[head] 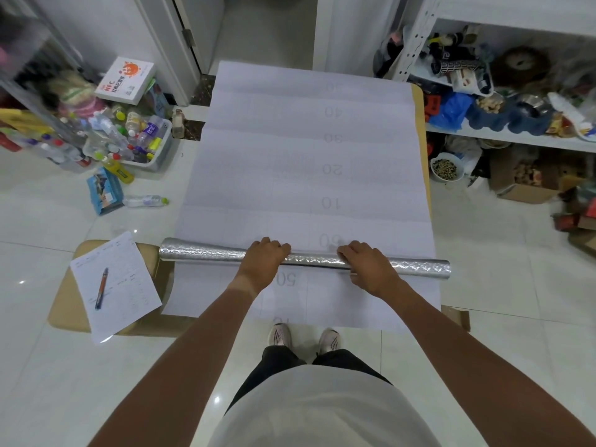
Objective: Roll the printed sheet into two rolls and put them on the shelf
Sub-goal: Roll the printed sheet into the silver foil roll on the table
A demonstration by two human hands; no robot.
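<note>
Head view: a long white printed sheet [306, 162] with faint grid lines and the numbers 40, 30, 20, 10 lies flat on a tan cardboard-coloured table [422, 130], running away from the person towards a doorway. Across its near part lies a silver, embossed foil-like roll [209, 253], set crosswise and sticking out past the sheet's left and right edges. Both hands rest on top of this roll near its middle — the left hand [266, 259] with fingers curled over the far side, the right hand [367, 266] with fingers curled over the top and the thumb on the near side. A flat stretch of the sheet, printed "50", shows between the roll and the person's body.

On the table's left corner lies a white paper form [129, 285] with an orange and blue pen [101, 288] on it. A grey plastic bin of bottles [142, 143] stands on the white tiled floor at left — a clear bottle [145, 201] lies nearby. At right stands a white metal shelf [483, 137], crowded with assorted items.
</note>
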